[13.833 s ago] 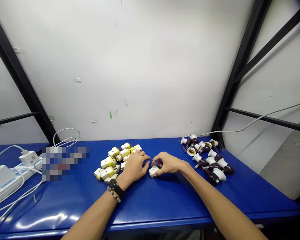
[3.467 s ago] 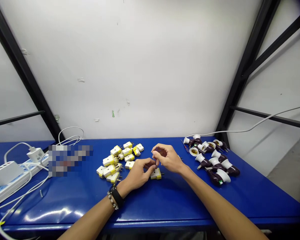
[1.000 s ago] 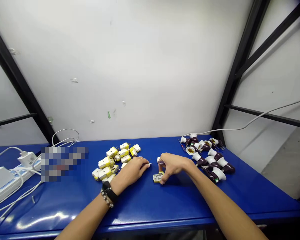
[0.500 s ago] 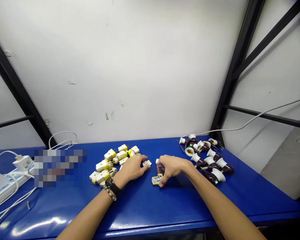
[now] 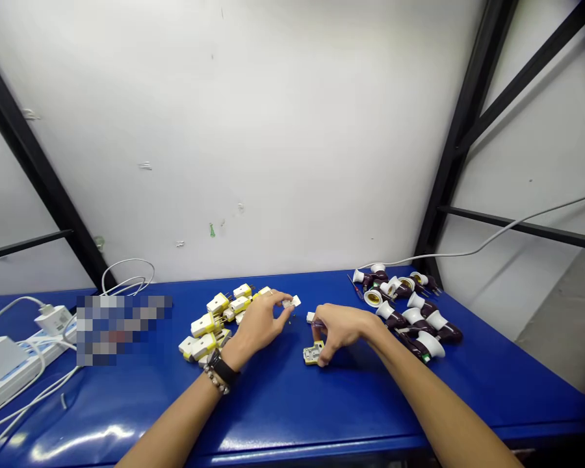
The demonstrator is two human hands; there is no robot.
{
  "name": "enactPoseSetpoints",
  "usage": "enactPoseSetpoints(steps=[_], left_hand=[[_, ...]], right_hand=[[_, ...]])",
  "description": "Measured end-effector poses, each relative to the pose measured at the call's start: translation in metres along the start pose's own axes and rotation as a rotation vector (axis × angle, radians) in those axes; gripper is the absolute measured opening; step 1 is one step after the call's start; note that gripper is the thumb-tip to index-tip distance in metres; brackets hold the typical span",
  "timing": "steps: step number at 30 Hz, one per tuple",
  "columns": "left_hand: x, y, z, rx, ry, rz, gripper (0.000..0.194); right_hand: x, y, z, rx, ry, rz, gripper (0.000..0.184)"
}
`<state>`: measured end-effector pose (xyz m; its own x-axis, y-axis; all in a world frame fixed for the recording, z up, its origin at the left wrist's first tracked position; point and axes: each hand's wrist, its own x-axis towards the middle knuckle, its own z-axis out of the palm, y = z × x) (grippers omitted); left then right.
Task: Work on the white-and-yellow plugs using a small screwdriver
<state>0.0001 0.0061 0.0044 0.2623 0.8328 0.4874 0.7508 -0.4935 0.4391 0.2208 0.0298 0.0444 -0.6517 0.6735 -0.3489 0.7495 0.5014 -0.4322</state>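
Observation:
My left hand (image 5: 258, 327) pinches a small white plug cover (image 5: 291, 301) between its fingertips, above the blue tabletop. My right hand (image 5: 340, 331) holds a thin tool with a dark tinted handle, probably a small screwdriver (image 5: 318, 324). Its fingers rest on an opened plug base (image 5: 313, 353), white and yellow, lying on the table. Just beyond those fingers sits a small white piece (image 5: 311, 316). The heap of white and yellow plugs (image 5: 209, 324) lies to the left of my left hand, which is close to its right side.
Dark brown and white lamp holders (image 5: 404, 312) lie in a group at the right of the blue table (image 5: 292, 416), with a red-tipped screwdriver (image 5: 353, 284) behind them. A power strip (image 5: 10, 364) with white cables lies at the left, beside a pixelated patch (image 5: 121, 328).
My left hand has lifted the white cover off the table and moved it slightly up. The plug base stays under my right hand, and the view has shifted slightly.

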Motion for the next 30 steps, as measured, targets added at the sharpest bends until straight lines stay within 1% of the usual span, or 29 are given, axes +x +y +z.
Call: enactPoseSetpoints(steps=[2,3,7,9,13,16,19,21,23,25,28,30], left_hand=[[-0.003,0.009,0.001,-0.014,0.004,0.023,0.022],[-0.006,0.013,0.003,-0.003,-0.014,0.035,0.02],[-0.021,0.028,0.014,0.108,-0.161,0.074,0.017],[-0.021,0.031,0.018,0.143,-0.208,0.099,0.02],[-0.003,0.033,0.023,0.165,-0.196,0.136,0.027],[0.013,0.033,0.03,0.188,-0.244,0.164,0.028],[0.018,0.033,0.038,0.228,-0.311,0.201,0.028],[0.017,0.032,0.039,0.247,-0.321,0.209,0.028],[0.014,0.031,0.036,0.261,-0.314,0.203,0.027],[0.01,0.029,0.026,0.265,-0.3,0.189,0.026],[-0.001,0.02,0.0,0.248,-0.255,0.169,0.026],[-0.012,0.01,-0.021,0.256,-0.222,0.138,0.027]], right_hand=[[-0.007,0.006,-0.008,0.035,0.016,-0.012,0.04],[-0.011,0.01,-0.013,0.053,0.051,-0.004,0.04],[-0.027,0.029,-0.027,0.067,0.108,0.096,0.041],[-0.032,0.038,-0.03,0.068,0.137,0.131,0.038],[-0.039,0.052,-0.033,0.062,0.155,0.189,0.036],[-0.041,0.057,-0.034,0.061,0.116,0.228,0.033],[-0.039,0.058,-0.034,0.053,0.093,0.29,0.034],[-0.036,0.059,-0.032,0.05,0.102,0.328,0.035],[-0.033,0.06,-0.031,0.052,0.125,0.335,0.034],[-0.031,0.061,-0.031,0.052,0.145,0.32,0.032],[-0.033,0.06,-0.032,0.046,0.208,0.282,0.039],[-0.034,0.058,-0.034,0.045,0.301,0.241,0.045]])
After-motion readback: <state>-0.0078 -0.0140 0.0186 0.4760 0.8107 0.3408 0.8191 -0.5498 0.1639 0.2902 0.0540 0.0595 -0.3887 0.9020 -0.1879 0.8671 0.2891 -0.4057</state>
